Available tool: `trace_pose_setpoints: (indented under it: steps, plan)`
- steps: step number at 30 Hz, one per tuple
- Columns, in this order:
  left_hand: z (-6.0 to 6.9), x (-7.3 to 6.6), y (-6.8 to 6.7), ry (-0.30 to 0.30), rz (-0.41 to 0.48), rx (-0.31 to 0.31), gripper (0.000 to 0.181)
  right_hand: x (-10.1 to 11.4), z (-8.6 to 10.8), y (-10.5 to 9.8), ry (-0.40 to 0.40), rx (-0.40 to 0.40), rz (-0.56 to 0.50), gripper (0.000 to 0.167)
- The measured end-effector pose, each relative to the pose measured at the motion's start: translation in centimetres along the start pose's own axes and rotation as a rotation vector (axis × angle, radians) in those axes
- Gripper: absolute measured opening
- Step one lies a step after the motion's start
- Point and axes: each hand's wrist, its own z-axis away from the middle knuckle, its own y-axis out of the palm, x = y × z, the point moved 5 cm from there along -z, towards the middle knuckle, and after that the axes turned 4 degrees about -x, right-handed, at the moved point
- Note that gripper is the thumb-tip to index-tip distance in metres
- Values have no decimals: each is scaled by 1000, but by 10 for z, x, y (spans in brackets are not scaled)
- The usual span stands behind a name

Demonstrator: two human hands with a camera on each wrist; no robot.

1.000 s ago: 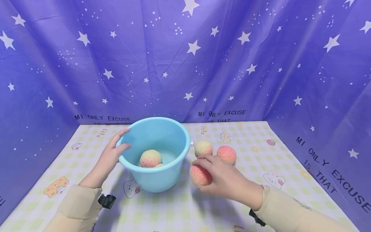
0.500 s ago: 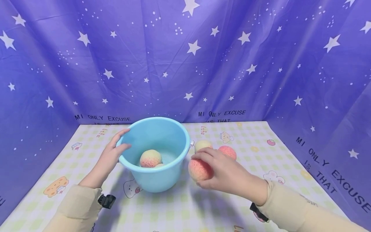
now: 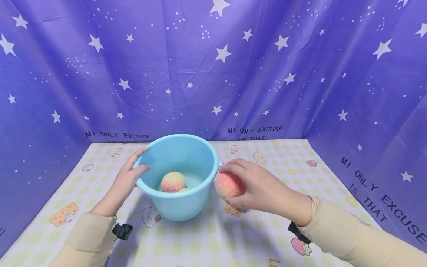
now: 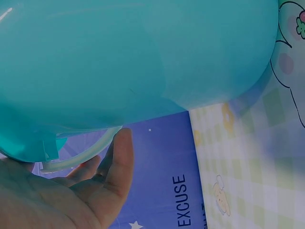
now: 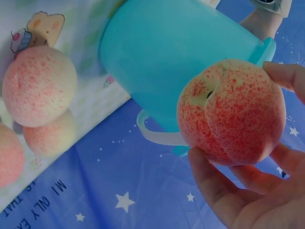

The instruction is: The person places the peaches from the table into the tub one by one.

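A light blue bucket (image 3: 181, 207) stands on the table in the head view, with a pale peach (image 3: 173, 181) inside and a sliver of another beside it. My left hand (image 3: 125, 178) holds the bucket's left rim, thumb over the inside. In the left wrist view its fingers (image 4: 119, 167) are outside, near the white handle (image 4: 86, 155). My right hand (image 3: 258, 189) grips a red-speckled peach (image 5: 233, 114) between thumb and fingers, raised off the table just right of the bucket.
Several peaches are around: in the right wrist view a larger peach (image 5: 40, 86), a peach behind it (image 5: 50, 133) and one at the left edge (image 5: 8, 155) lie on the checked tablecloth (image 3: 160, 244). A purple star curtain (image 3: 186, 74) stands behind.
My right hand has lifted the peach and moved it up slightly, towards the bucket's rim; it now hides the peaches on the table in the head view. My left hand stays on the bucket.
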Motion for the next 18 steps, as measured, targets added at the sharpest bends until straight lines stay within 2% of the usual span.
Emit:
trace_pose_setpoints:
  steps: [9,18]
  plan:
    - [-1,0,0,-5,10,-1,66,2,-10,-9,9,24,-29,56]
    - [-1,1,0,-2,2,-3,66,3,-19,-17,-7,22,-8,52]
